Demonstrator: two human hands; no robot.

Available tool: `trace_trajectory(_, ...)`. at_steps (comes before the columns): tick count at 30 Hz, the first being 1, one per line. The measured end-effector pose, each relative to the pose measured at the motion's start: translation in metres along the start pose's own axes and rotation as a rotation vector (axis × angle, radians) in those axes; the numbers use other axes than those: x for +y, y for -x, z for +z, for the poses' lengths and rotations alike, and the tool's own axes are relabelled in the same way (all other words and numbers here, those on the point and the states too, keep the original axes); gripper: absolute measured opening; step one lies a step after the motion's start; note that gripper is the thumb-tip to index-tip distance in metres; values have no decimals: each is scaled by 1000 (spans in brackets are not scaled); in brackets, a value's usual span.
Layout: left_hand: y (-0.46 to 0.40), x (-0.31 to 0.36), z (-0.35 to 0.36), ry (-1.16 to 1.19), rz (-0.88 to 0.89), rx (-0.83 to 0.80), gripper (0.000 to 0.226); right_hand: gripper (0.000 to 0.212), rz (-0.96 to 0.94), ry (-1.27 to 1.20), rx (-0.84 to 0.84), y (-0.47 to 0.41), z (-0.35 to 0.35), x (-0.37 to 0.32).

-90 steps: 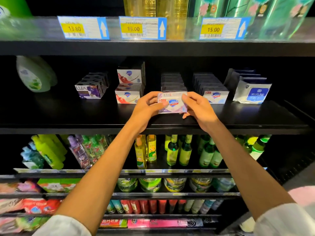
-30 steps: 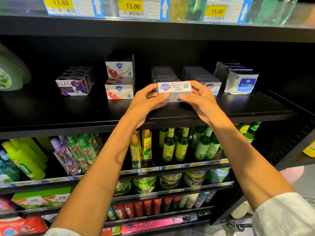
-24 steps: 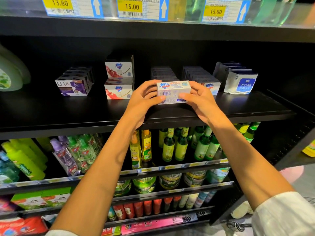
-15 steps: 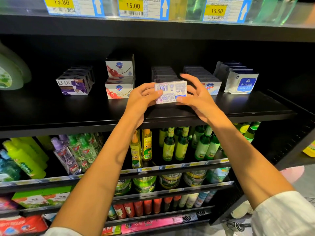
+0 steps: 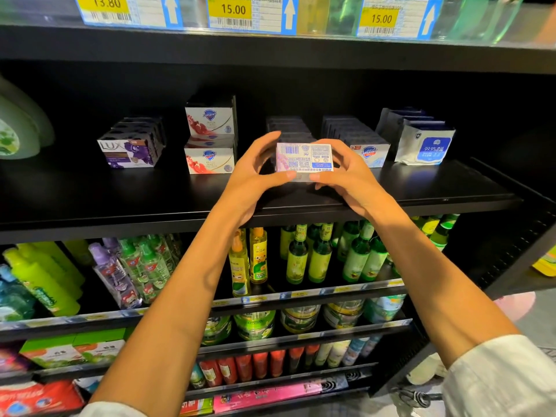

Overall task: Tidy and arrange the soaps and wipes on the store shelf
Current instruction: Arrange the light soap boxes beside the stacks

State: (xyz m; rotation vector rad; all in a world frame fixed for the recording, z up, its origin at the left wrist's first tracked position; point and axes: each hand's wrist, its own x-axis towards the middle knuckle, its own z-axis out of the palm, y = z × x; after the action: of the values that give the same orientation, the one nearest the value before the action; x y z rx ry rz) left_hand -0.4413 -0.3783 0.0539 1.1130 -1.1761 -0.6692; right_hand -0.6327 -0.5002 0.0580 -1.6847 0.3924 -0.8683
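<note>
Black store shelving faces us, its top rail carrying price tags (image 5: 231,9) reading 13.80, 15.00 and 15.00. On the middle shelf (image 5: 90,200) our hands hold a soap box (image 5: 304,158) at centre, barcode side toward us: left hand (image 5: 255,176) pinching its left end, right hand (image 5: 346,176) its right. At nine o'clock sit LUX soap boxes (image 5: 129,150) and stacked Safeguard boxes (image 5: 209,139); at three o'clock, wipes packs (image 5: 424,147) marked 99.9%.
</note>
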Motion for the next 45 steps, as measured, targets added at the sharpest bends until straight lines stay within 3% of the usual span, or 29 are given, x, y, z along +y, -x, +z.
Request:
trace_trajectory(7,-2,-4,0,9,-7,24,56,57,33,-38,-29,-2,0,1)
trace_trajectory(13,-3,-3,2,90,-92,89,43,77,14,-86,-44,-2,-3,0)
trace_trajectory(18,-4,-3,4,92,-114,85,36,55,2,-28,-11,1,-1,0)
trace_trajectory(26,-1,-4,-1,-8,22,-30,59,44,22,-60,40,0,0,1)
trace_trajectory(31,-1,-6,1,-51,43,44,47,37,31,-75,28,1,3,-2)
trace_trajectory(37,-1,-1,3,24,-28,79,43,55,30,-102,32,2,2,-6)
trace_trajectory(45,3,3,4,9,-45,44,55,35,35,-61,69,0,0,-4)
